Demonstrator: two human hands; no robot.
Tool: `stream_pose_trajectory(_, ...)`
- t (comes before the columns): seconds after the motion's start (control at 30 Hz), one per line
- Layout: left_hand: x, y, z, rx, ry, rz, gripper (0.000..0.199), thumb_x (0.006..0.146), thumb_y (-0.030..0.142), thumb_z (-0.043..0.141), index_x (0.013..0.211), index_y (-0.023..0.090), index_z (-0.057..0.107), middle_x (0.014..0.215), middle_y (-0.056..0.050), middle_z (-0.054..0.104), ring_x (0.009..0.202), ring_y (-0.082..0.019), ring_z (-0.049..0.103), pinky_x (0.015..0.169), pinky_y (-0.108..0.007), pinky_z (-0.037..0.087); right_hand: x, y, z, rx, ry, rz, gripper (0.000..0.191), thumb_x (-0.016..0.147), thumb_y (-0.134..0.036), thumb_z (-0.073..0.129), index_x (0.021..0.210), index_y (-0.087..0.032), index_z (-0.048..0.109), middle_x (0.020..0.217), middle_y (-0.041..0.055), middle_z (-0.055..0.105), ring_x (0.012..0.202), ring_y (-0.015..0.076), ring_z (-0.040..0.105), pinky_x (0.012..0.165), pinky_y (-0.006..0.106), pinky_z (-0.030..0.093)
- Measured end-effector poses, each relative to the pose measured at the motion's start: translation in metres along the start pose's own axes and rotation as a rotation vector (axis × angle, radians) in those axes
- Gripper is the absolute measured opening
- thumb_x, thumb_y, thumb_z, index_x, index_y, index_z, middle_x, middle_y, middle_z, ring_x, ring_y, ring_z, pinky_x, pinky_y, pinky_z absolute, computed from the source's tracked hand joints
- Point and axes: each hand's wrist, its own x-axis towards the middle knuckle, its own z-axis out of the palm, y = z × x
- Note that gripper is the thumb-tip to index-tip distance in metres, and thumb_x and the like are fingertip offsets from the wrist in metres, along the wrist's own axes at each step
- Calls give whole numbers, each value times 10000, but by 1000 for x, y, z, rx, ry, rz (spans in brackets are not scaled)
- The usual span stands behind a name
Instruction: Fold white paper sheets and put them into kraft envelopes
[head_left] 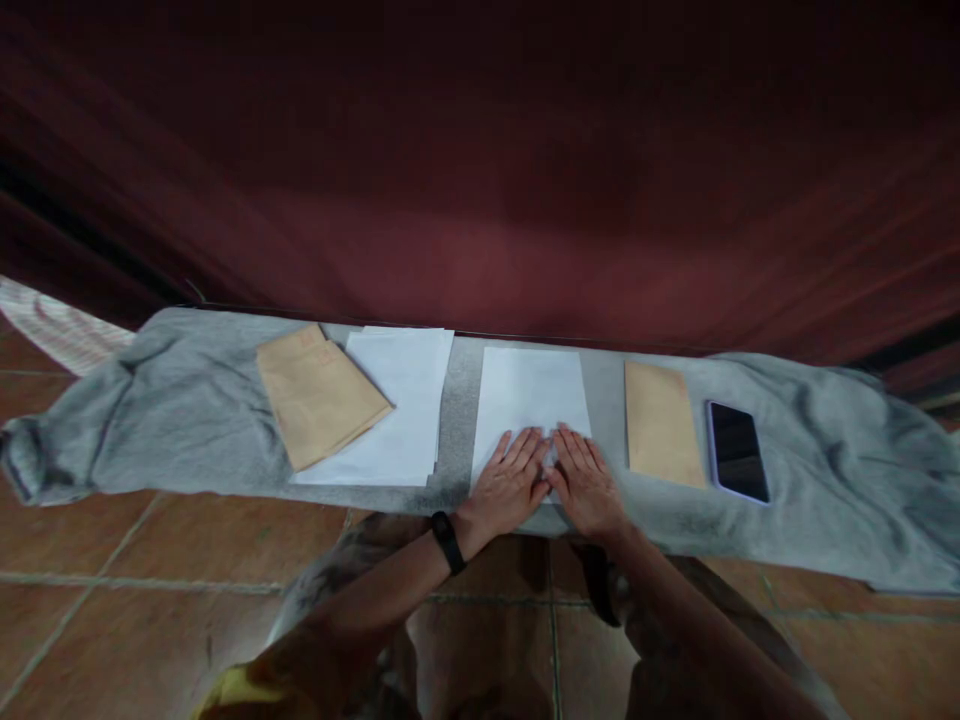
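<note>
A sheet of white paper [532, 390] lies flat in the middle of a grey cloth. On its near part rests my left hand [511, 480], palm down with the fingers stretched out and a black band on the wrist. Beside it, my right hand [585, 480] also lies flat on the sheet, its fingertips close to those of the left. Neither hand grips anything. To the left, several brown envelopes [319, 400] overlap a stack of white paper [401, 400]. A single brown envelope [664, 425] sits to the right of the sheet.
A phone with a light purple edge [739, 452] lies at the right. The grey cloth [202, 410] covers a long narrow surface and bunches up at both ends. Behind it rises a dark red panel [480, 260]. Brown floor tiles [187, 620] show below.
</note>
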Motion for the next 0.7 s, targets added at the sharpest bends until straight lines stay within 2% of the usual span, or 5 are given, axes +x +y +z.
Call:
stream_pose_trajectory(0.37, -4, -15, -7, 33, 2, 12, 618, 1054, 496, 327, 1579, 172, 304, 1668, -104, 296, 1558, -224, 218, 1281, -479, 181, -7, 18, 1, -14, 49, 8, 678, 1070, -436, 359, 1632, -119, 150, 1626, 176, 362, 1489, 286, 366, 1201, 495, 316)
stream_pose_trajectory(0.53, -3, -24, -11, 21, -33, -32, 637, 1050, 525, 313, 1581, 173, 306, 1668, -112, 289, 1557, -226, 224, 1280, -482, 185, -10, 21, 0, 18, 54, 20, 691, 1067, -437, 371, 1637, -130, 127, 1643, 178, 324, 1493, 300, 356, 1197, 505, 326)
stream_pose_trajectory(0.7, 0, -40, -12, 45, -33, -135, 622, 1049, 492, 332, 1569, 151, 338, 1653, -134, 315, 1548, -239, 252, 1274, -485, 206, -10, 23, -2, 29, 51, 45, 703, 1063, -448, 372, 1637, -124, 126, 1642, 187, 321, 1490, 315, 362, 1194, 525, 334)
